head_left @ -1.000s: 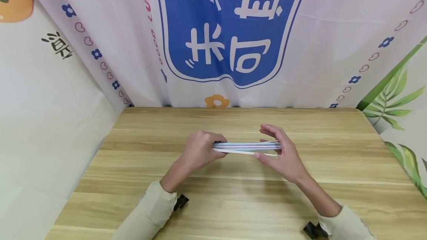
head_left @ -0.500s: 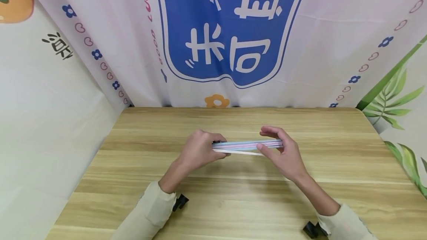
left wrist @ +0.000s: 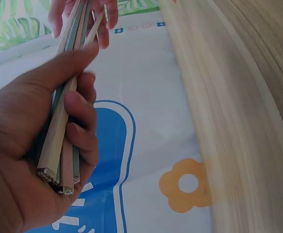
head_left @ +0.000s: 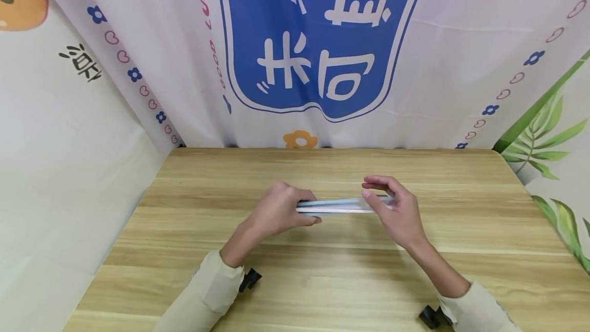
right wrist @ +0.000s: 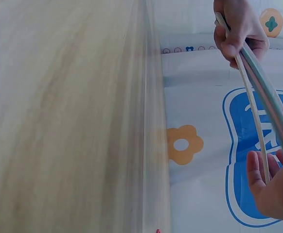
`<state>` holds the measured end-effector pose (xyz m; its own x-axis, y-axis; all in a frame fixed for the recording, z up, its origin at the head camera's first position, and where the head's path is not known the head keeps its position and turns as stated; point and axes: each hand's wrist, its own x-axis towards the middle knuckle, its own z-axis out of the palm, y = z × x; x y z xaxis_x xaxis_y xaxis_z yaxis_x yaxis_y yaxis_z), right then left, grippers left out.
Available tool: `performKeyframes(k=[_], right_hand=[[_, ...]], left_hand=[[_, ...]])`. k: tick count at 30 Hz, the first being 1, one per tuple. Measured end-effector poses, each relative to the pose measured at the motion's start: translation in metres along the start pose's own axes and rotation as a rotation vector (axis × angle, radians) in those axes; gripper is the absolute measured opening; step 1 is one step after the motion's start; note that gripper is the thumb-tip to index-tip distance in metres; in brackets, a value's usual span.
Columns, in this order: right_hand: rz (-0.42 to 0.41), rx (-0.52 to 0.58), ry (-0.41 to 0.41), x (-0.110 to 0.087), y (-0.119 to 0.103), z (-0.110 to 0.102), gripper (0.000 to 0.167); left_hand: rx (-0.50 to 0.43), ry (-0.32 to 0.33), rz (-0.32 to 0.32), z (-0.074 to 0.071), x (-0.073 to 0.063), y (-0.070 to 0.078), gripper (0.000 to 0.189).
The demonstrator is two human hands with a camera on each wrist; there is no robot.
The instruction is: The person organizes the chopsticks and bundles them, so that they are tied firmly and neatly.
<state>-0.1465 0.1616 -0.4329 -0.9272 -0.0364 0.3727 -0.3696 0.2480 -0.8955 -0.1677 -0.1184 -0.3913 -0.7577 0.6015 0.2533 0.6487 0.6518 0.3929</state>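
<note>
Both hands are above the wooden table with a bundle of thin straight sticks [head_left: 338,208] in pale blue, pink and cream; their exact kind is unclear. My left hand [head_left: 276,210] grips the bundle at its left end, thumb across it and fingers curled round, as the left wrist view shows. Uneven stick ends [left wrist: 67,187] stick out below that grip. My right hand [head_left: 400,214] is at the other end, thumb and fingers apart. In the right wrist view one cream stick [right wrist: 253,107] stands a little apart from the bundle, its end near the right palm.
The wood-grain table [head_left: 332,281] lies beneath the hands. Behind it hangs a white curtain [head_left: 438,81] with a blue printed panel. Black wrist mounts [head_left: 250,279] show at both sleeves.
The right thumb has lifted from the sticks and moved up, and the right hand has shifted slightly right. The sticks have turned in the left hand; the cream one now lies closer to the rest.
</note>
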Motion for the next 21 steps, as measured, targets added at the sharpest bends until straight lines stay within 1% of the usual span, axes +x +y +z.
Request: performKeyframes(k=[2, 4, 9, 11, 13, 18, 21], right_hand=[[-0.007, 0.028, -0.008, 0.0003, 0.0005, -0.0005, 0.027], [-0.004, 0.048, -0.018, 0.0005, 0.0007, -0.0010, 0.024], [0.027, -0.023, -0.018, 0.0006, -0.0013, -0.0024, 0.023], [0.040, -0.050, -0.015, 0.0003, -0.0020, -0.0025, 0.023], [0.050, -0.051, -0.017, -0.0003, -0.0024, -0.0020, 0.025], [0.067, -0.002, -0.050, -0.0022, -0.0025, 0.0005, 0.031], [0.075, 0.011, -0.056, -0.0026, -0.0031, 0.0012, 0.033]], left_hand=[[0.000, -0.011, 0.022, 0.0006, 0.0002, -0.0002, 0.022], [0.004, -0.002, 0.033, 0.0015, 0.0004, -0.0007, 0.020], [0.007, 0.047, 0.040, 0.0013, 0.0014, -0.0012, 0.017], [0.007, 0.052, 0.052, 0.0013, 0.0017, -0.0012, 0.018], [0.008, 0.050, 0.059, 0.0019, 0.0021, -0.0011, 0.018], [0.036, 0.039, 0.048, 0.0044, 0.0026, -0.0011, 0.018], [0.063, 0.033, 0.023, 0.0046, 0.0026, 0.0002, 0.018]])
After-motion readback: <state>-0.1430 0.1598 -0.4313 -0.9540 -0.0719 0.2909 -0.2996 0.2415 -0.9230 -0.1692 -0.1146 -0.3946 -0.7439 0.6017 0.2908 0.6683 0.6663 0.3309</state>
